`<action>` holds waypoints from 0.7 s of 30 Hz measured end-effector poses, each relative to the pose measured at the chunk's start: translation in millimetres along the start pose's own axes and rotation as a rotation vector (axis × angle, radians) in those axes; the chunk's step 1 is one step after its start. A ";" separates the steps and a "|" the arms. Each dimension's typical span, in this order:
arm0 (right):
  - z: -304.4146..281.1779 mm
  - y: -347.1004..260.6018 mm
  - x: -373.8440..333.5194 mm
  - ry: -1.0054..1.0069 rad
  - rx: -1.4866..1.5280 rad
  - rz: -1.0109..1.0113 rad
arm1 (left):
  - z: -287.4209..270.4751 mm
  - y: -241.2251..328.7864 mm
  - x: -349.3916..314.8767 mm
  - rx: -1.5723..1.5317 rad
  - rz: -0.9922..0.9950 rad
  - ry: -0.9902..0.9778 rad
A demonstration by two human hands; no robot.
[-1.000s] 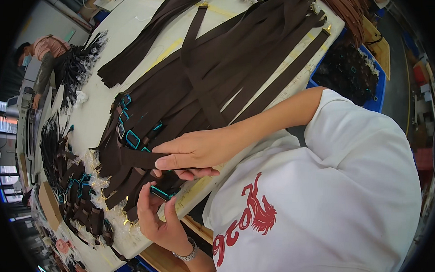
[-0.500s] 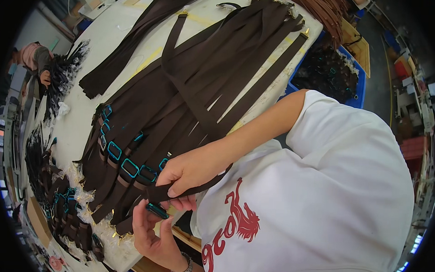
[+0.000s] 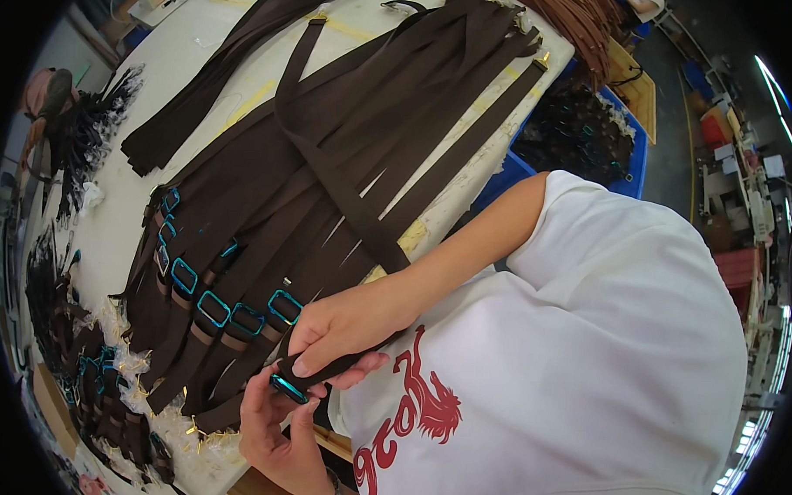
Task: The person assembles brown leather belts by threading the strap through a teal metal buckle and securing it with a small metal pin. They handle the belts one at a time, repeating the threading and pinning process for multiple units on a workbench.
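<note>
My right hand [image 3: 350, 326] grips the end of a dark brown webbing strap [image 3: 345, 206] that runs up across the white table [image 3: 202, 62]. My left hand [image 3: 283, 429], with a bracelet at the wrist, holds the teal rectangular buckle [image 3: 287, 389] on that strap's end from below. Both hands sit at the table's near edge, in front of my white shirt with a red print. Just beside them lies a row of similar brown straps with teal buckles [image 3: 212, 309].
Many loose brown straps [image 3: 437, 74] fan over the table. A second strap bundle [image 3: 219, 75] lies at the far left. Gold clips and finished pieces [image 3: 103, 386] pile along the left edge. A blue bin [image 3: 583, 136] of dark hardware stands past the table's right edge.
The view has shifted and the strap row now sits higher. Both hands have stayed closed on the strap end and buckle, drawing it off the row toward the table edge.
</note>
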State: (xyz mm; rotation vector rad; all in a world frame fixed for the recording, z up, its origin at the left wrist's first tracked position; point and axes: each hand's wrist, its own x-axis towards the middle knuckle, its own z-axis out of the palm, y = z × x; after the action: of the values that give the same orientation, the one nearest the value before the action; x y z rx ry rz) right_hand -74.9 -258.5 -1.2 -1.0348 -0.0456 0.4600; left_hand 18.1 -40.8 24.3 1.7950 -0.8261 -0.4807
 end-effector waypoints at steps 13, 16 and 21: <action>12.5 21.8 -22.0 -0.060 -0.312 0.139 | 8.1 -18.3 -36.0 0.031 -0.090 -0.220; 7.9 26.1 -22.0 -0.106 -0.054 0.241 | 5.4 -9.9 -38.2 0.140 -0.022 -0.239; 8.0 26.8 -25.8 -0.083 -0.141 0.205 | 8.8 -16.1 -32.9 0.063 -0.026 -0.247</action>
State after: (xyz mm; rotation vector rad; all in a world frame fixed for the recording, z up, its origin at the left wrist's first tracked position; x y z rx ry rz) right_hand -109.5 -250.6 -14.9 -1.1637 -0.0462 0.6940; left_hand -5.2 -19.1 4.0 1.8288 -0.9973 -0.7102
